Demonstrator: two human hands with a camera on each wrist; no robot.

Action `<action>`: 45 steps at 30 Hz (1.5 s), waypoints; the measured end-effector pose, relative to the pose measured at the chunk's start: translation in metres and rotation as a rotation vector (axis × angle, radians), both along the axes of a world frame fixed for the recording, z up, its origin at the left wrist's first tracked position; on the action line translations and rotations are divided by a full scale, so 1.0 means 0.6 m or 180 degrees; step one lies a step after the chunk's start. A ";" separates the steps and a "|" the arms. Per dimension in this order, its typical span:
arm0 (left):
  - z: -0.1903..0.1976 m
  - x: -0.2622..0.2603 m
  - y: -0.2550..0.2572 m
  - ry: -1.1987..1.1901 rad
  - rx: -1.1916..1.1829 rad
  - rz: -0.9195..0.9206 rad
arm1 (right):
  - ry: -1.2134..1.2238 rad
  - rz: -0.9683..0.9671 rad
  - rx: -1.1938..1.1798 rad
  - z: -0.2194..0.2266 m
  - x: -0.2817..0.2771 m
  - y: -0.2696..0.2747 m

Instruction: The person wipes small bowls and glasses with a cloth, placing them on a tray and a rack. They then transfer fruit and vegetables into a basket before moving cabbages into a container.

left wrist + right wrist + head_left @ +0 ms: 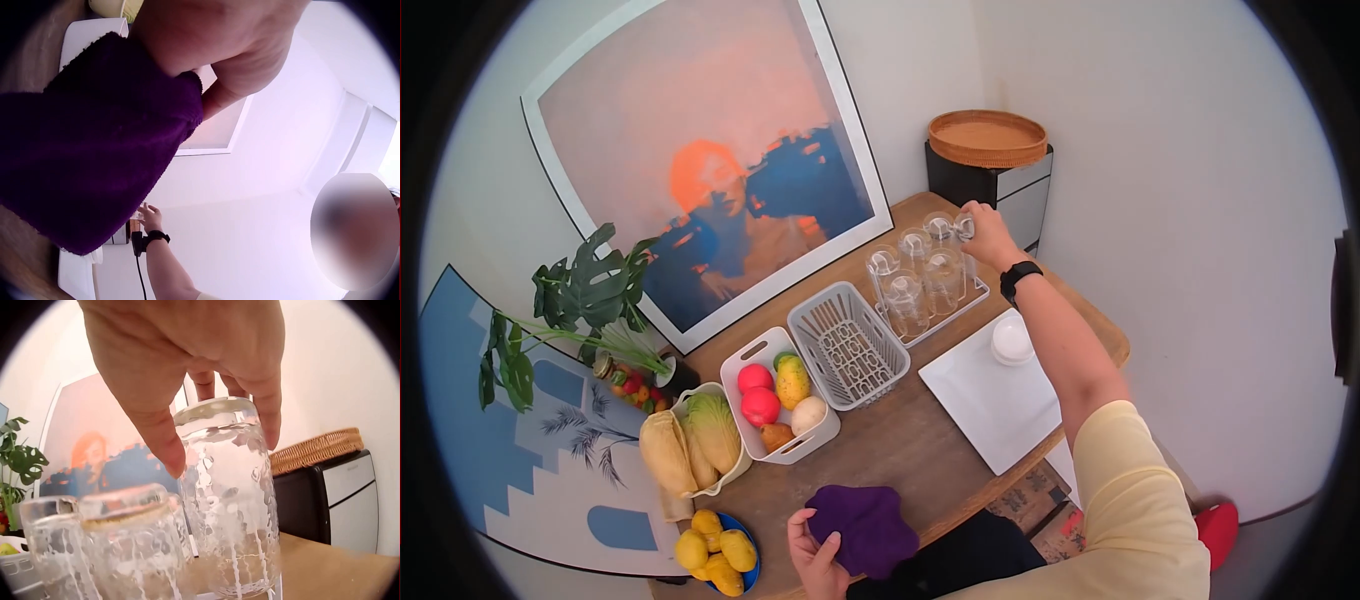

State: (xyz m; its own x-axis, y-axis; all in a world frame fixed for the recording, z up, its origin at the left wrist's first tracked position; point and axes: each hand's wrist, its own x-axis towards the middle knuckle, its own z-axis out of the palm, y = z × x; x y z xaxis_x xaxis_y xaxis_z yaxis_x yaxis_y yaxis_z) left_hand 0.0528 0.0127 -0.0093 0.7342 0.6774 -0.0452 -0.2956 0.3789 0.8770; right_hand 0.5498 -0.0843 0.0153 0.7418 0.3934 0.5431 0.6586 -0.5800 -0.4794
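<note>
A purple cloth hangs from the left hand, pinched between thumb and fingers; the left wrist view shows the cloth draped below that hand. At the rack's back right corner, the right hand grips the base end of an upside-down clear glass. In the right wrist view, thumb and fingers of the hand surround the top of this textured glass. Other upturned glasses stand beside it, in the white rack.
A white board holds a small white stack. Left of the rack are a grey basket, a white bin of produce, a cabbage and yellow fruit. A woven tray tops a cabinet.
</note>
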 end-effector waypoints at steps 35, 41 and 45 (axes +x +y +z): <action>0.021 -0.033 0.046 -0.1195 -0.0228 -0.0384 | 0.2928 0.2455 0.0852 -0.073 -0.479 0.008; 0.017 -0.067 0.049 -0.1307 -0.0173 -0.0291 | 0.5486 0.3024 0.1279 -0.110 -0.651 0.030; 0.017 -0.087 0.045 -0.1305 -0.0123 0.0016 | 0.6991 0.2871 0.1947 -0.096 -0.708 0.030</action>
